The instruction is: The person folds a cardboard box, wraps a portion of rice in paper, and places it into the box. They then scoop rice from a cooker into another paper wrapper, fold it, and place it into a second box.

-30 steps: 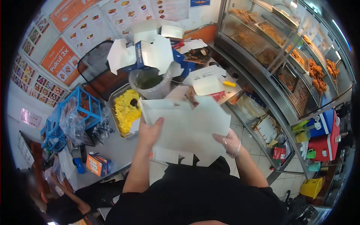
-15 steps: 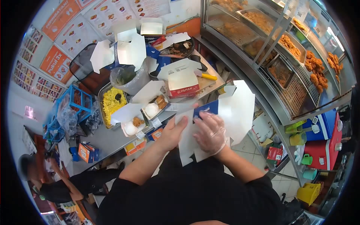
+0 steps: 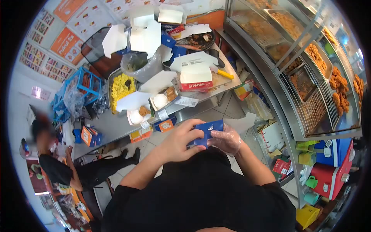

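Paperboard takeaway box [image 3: 209,129], probably light and easily creased, is hanging before the steel counter [image 3: 111,127]. Left hand [image 3: 181,141] and gloved right hand [image 3: 228,142] are grasping its folded sides, likely the stiffest hold.

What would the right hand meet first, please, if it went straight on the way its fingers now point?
The right hand would first meet the blue box it is touching, then probably the left hand, though depth is unclear.
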A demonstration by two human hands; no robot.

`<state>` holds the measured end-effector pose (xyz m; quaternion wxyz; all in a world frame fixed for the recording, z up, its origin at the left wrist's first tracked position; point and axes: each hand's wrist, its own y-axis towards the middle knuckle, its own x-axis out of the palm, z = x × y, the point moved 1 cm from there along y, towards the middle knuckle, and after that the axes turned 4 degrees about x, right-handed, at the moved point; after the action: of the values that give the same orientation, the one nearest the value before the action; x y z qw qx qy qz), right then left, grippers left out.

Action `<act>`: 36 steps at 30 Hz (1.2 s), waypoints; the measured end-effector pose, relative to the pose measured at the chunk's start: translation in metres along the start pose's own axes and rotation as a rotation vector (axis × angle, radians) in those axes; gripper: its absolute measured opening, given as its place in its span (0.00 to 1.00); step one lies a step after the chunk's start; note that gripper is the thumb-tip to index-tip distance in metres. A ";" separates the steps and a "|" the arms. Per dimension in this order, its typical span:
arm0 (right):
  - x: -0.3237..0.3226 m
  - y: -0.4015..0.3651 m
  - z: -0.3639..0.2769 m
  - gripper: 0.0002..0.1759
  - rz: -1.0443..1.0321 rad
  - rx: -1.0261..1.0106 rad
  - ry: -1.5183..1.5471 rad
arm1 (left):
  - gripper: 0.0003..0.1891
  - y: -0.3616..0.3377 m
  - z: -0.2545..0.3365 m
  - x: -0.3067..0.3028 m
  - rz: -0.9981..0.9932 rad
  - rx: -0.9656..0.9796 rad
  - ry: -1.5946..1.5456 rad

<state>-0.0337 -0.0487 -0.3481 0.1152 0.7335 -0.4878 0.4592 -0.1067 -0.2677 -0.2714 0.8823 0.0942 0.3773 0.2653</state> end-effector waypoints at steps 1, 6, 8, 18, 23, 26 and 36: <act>-0.001 -0.001 -0.002 0.28 0.003 0.028 -0.011 | 0.21 0.001 0.002 -0.002 0.014 -0.018 -0.006; 0.010 -0.013 -0.004 0.29 0.078 -0.074 -0.024 | 0.23 0.001 0.007 0.015 0.091 -0.011 0.331; 0.003 -0.025 -0.007 0.34 0.100 -0.064 -0.019 | 0.24 0.006 0.009 0.019 0.169 0.048 0.375; -0.046 -0.065 -0.072 0.19 0.418 -0.329 -0.209 | 0.31 0.020 -0.006 0.021 0.428 0.334 0.383; -0.020 -0.010 -0.028 0.09 0.785 -0.517 -0.551 | 0.26 0.034 -0.023 0.034 0.545 0.380 0.358; -0.002 0.015 -0.013 0.10 0.647 -0.532 -0.098 | 0.25 0.040 -0.035 0.043 0.604 0.390 0.383; 0.020 0.013 -0.038 0.14 0.843 -0.519 -0.609 | 0.37 0.030 -0.068 0.005 0.571 0.446 0.161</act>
<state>-0.0643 -0.0436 -0.3151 -0.0472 0.5226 -0.8455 0.0990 -0.1644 -0.2422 -0.3111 0.6981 0.3645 0.4524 0.4185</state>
